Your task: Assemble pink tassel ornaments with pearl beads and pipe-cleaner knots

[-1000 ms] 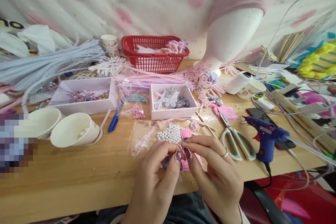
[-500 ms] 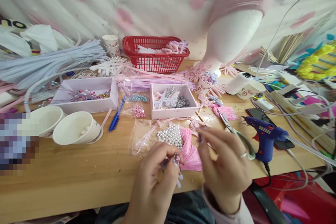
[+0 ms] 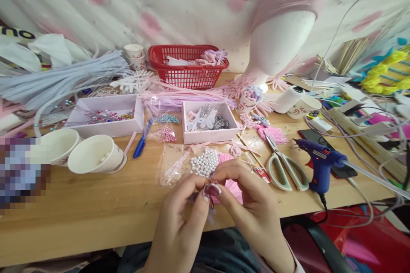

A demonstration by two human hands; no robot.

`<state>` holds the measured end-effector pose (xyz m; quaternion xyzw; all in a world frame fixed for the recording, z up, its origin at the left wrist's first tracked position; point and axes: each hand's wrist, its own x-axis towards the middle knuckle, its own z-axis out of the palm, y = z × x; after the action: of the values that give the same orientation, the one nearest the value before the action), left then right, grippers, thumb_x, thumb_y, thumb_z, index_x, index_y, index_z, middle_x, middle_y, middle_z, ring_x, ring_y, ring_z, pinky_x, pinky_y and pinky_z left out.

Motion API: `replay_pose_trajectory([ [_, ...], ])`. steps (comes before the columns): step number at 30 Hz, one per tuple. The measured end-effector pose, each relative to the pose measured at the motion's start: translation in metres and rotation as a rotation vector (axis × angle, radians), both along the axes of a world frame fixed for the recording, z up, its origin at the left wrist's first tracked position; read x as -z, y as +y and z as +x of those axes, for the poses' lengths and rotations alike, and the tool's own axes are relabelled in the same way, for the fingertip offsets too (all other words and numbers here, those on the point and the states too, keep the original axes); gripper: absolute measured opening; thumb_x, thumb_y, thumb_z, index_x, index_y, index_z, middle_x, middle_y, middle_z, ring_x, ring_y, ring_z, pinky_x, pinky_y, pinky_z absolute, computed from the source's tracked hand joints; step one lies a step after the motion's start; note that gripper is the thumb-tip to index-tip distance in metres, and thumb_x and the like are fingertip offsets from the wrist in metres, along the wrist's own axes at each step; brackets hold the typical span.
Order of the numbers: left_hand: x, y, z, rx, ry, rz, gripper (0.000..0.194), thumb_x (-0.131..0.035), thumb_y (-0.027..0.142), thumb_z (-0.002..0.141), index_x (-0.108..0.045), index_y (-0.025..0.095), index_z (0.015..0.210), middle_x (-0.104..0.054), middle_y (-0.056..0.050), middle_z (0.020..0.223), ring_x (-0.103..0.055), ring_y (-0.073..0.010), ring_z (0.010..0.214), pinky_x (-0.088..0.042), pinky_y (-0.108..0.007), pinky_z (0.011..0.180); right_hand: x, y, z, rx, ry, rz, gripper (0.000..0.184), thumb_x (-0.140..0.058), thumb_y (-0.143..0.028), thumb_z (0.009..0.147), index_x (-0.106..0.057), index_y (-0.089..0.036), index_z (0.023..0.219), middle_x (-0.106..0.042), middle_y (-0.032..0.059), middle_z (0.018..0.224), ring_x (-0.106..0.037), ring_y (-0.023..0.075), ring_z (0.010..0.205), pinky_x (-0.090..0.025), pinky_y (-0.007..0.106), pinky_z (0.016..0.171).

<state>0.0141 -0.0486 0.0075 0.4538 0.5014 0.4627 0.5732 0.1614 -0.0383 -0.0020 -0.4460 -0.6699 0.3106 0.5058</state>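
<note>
My left hand (image 3: 184, 211) is closed in a pinch on a small pale-lavender dangling piece (image 3: 210, 216), mostly hidden behind the fingers. The fingertips of my right hand (image 3: 248, 198) meet the left ones in another pinch; what they grip is too small to make out. Just behind the hands lie a patch of white pearl beads (image 3: 205, 161) and a pink tassel (image 3: 235, 190), partly covered by my right hand. Scissors (image 3: 282, 166) with pale green handles rest to the right, their blades slightly apart.
A blue glue gun (image 3: 320, 160) stands at the right, its cable trailing off the table. White boxes of trinkets (image 3: 209, 136), paper cups (image 3: 92, 155) and a blue pen (image 3: 141, 145) lie around. Behind are a red basket (image 3: 188, 77) and a white mannequin head (image 3: 277, 42).
My right hand has come left and down, from apart to touching my left fingertips. The scissors, partly covered before, now show fully. The view has shifted slightly.
</note>
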Motion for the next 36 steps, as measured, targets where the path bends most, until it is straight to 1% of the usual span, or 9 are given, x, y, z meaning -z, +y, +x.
replay_pose_trajectory([
  [2,-0.002,0.000,0.000,0.028,0.053,0.053,0.023,-0.057,0.035,0.093,-0.067,0.022,0.078,-0.062,-0.002,0.077,-0.059,-0.0185,0.074,-0.045,-0.028,0.069,-0.001,0.000,-0.003,0.029,-0.025,0.041,0.012,-0.059,-0.014,0.100,-0.062,-0.022,0.092,-0.062,-0.0018,0.083,-0.061,0.0117,0.077,-0.050,0.023,0.069],
  [6,-0.005,0.002,0.001,0.065,0.071,0.109,0.021,-0.056,0.030,0.093,-0.063,0.021,0.074,-0.059,-0.001,0.074,-0.056,-0.0177,0.073,-0.042,-0.026,0.063,0.001,-0.004,-0.006,0.145,-0.086,0.170,0.017,-0.053,-0.007,0.098,-0.058,-0.021,0.092,-0.060,-0.0011,0.082,-0.059,0.0119,0.076,-0.050,0.024,0.068],
  [10,-0.007,0.006,0.006,0.116,-0.052,0.018,0.023,-0.057,0.031,0.093,-0.063,0.020,0.074,-0.053,0.001,0.071,-0.051,-0.0142,0.064,-0.041,-0.024,0.057,0.007,-0.006,-0.007,0.250,-0.089,0.238,0.018,-0.054,-0.004,0.096,-0.059,-0.022,0.096,-0.062,0.0008,0.086,-0.062,0.0143,0.079,-0.051,0.027,0.069],
  [15,-0.006,0.014,0.013,0.129,-0.249,-0.071,0.023,-0.062,0.031,0.090,-0.063,0.019,0.070,-0.051,0.002,0.067,-0.047,-0.0122,0.064,-0.039,-0.023,0.060,0.008,0.001,-0.008,0.355,-0.144,0.342,0.019,-0.057,-0.004,0.095,-0.060,-0.022,0.096,-0.064,0.0025,0.088,-0.064,0.0177,0.084,-0.051,0.032,0.073],
  [17,-0.005,0.018,0.016,0.138,-0.342,-0.121,0.023,-0.063,0.031,0.089,-0.063,0.018,0.069,-0.050,0.003,0.065,-0.045,-0.0114,0.063,-0.037,-0.022,0.060,0.007,0.006,-0.008,0.385,-0.163,0.377,0.019,-0.056,-0.004,0.095,-0.059,-0.023,0.095,-0.064,0.0028,0.087,-0.064,0.0187,0.083,-0.052,0.033,0.072],
  [21,-0.005,0.029,0.024,0.151,-0.473,-0.227,0.021,-0.064,0.030,0.086,-0.064,0.018,0.070,-0.051,0.003,0.064,-0.042,-0.0091,0.057,-0.033,-0.021,0.053,0.006,0.017,-0.007,0.456,-0.209,0.459,0.021,-0.056,-0.003,0.094,-0.057,-0.024,0.092,-0.063,0.0016,0.083,-0.063,0.0179,0.077,-0.050,0.032,0.067],
  [27,-0.007,0.042,0.032,0.218,-0.716,-0.316,0.016,-0.072,0.027,0.076,-0.065,0.016,0.068,-0.053,0.002,0.063,-0.046,-0.0088,0.059,-0.039,-0.020,0.055,0.006,0.029,-0.006,0.531,-0.214,0.524,0.020,-0.057,-0.004,0.094,-0.057,-0.024,0.090,-0.063,0.0006,0.083,-0.062,0.0173,0.078,-0.049,0.032,0.069],
  [32,-0.011,0.048,0.035,0.240,-0.744,-0.329,0.019,-0.073,0.028,0.076,-0.063,0.016,0.066,-0.051,0.002,0.064,-0.046,-0.0088,0.060,-0.038,-0.020,0.054,0.003,0.037,-0.003,0.561,-0.191,0.543,0.020,-0.057,-0.006,0.096,-0.057,-0.025,0.090,-0.064,0.0015,0.084,-0.062,0.0185,0.079,-0.048,0.034,0.070],
  [36,-0.014,0.052,0.036,0.236,-0.750,-0.327,0.022,-0.080,0.029,0.073,-0.066,0.014,0.065,-0.053,0.002,0.064,-0.046,-0.0071,0.060,-0.037,-0.017,0.055,0.001,0.040,-0.002,0.587,-0.216,0.556,0.020,-0.056,-0.006,0.097,-0.056,-0.024,0.088,-0.062,0.0012,0.083,-0.062,0.0181,0.079,-0.048,0.033,0.069],
])
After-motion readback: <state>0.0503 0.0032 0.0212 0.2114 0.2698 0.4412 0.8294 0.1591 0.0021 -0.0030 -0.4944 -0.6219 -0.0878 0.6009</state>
